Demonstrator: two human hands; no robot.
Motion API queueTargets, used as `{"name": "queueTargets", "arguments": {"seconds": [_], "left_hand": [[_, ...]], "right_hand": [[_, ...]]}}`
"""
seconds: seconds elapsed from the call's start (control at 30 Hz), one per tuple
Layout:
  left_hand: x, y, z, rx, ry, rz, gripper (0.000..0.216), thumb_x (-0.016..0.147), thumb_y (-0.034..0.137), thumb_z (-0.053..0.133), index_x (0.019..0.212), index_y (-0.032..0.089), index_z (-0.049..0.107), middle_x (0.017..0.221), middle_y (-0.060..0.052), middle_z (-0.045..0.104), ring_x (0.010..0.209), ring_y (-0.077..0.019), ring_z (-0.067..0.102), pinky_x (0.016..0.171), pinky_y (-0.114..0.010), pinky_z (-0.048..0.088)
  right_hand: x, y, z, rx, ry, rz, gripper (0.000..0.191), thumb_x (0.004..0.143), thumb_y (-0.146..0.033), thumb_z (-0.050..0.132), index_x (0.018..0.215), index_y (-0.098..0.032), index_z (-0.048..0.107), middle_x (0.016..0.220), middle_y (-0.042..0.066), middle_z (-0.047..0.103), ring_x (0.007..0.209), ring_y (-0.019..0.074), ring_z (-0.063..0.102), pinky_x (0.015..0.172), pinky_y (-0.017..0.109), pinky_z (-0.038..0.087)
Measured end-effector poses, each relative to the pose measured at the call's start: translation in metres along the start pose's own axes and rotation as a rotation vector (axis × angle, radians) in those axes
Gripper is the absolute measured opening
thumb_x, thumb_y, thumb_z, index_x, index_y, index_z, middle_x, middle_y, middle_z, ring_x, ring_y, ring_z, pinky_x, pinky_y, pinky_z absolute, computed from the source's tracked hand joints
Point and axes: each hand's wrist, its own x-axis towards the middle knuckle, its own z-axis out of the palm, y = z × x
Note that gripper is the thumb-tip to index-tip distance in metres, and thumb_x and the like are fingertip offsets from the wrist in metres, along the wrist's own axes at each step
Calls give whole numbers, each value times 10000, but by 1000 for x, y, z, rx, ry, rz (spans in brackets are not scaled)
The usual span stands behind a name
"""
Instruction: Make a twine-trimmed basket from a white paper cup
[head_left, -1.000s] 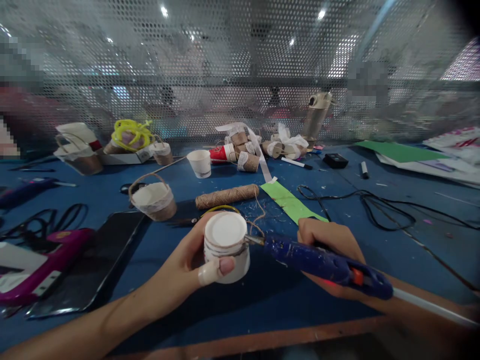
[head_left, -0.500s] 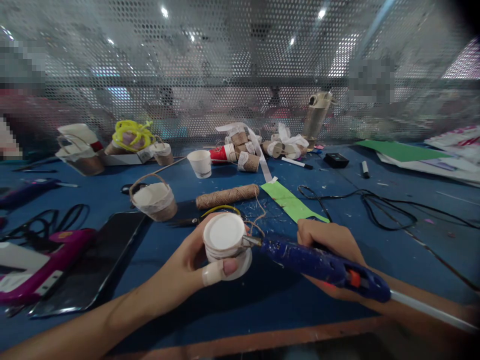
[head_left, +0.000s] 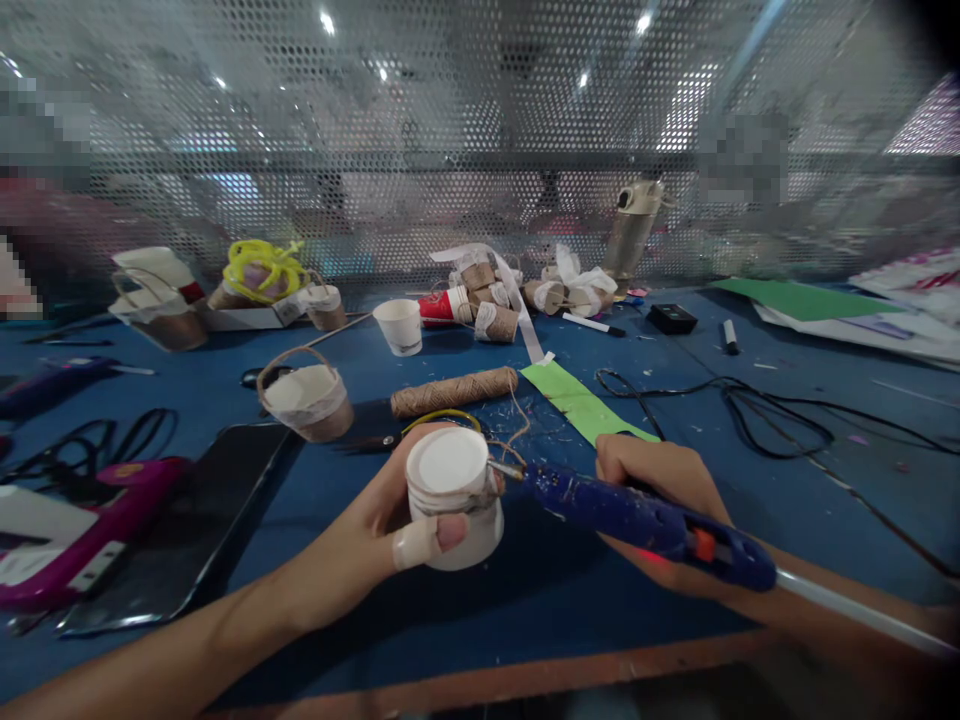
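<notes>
My left hand point(head_left: 382, 530) is wrapped round a white paper cup point(head_left: 451, 462), its flat base facing up and several turns of twine circling it near that end. A pale bandage covers the left thumb. In my right hand point(head_left: 664, 480) is a blue glue gun point(head_left: 615, 515) with a glue stick point(head_left: 855, 605) jutting from its back. The gun's metal nozzle points left, at the cup's right side just below the base; whether it touches cannot be made out. A twine strand leads from the cup towards a twine roll point(head_left: 454, 392) behind it.
Scissors point(head_left: 375, 443) lie just behind the cup. Twine-handled cup baskets point(head_left: 311, 400) stand left and behind. A magenta glue gun point(head_left: 112, 530) and a dark phone-like slab point(head_left: 217, 520) lie at left, a green paper strip point(head_left: 577, 400) and black cable point(head_left: 772, 425) at right.
The cup has turned slightly in my left hand and the left thumb has slid a little left and down. The nozzle has shifted slightly up along the cup's side.
</notes>
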Motion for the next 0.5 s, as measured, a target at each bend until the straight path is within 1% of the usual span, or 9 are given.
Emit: {"name": "queueTargets", "arguments": {"seconds": [0.2, 0.37, 0.5], "left_hand": [[-1, -1, -1, 19, 16, -21, 569, 855, 510, 745, 1339, 303, 529, 1337, -54, 549, 1201, -293, 544, 967, -333, 480], [-3, 0, -1, -40, 15, -56, 604, 835, 496, 763, 1351, 282, 534, 1278, -80, 629, 1203, -331, 571, 1003, -396, 472], [-4, 1, 2, -77, 87, -102, 705, 786, 547, 780, 1385, 270, 531, 1332, -102, 630, 1253, -380, 540, 1027, -451, 456]], "right_hand": [[-1, 0, 0, -12, -2, -31, 301, 736, -142, 596, 715, -232, 310, 622, -68, 389, 521, 94, 348, 524, 261, 262], [-1, 0, 0, 27, 5, 51, 321, 719, -136, 611, 704, -234, 306, 619, -60, 388, 536, 108, 358, 533, 277, 274], [-1, -1, 1, 76, -29, 33, 325, 704, -135, 615, 694, -232, 306, 613, -65, 372, 527, 102, 352, 521, 273, 263]]}}
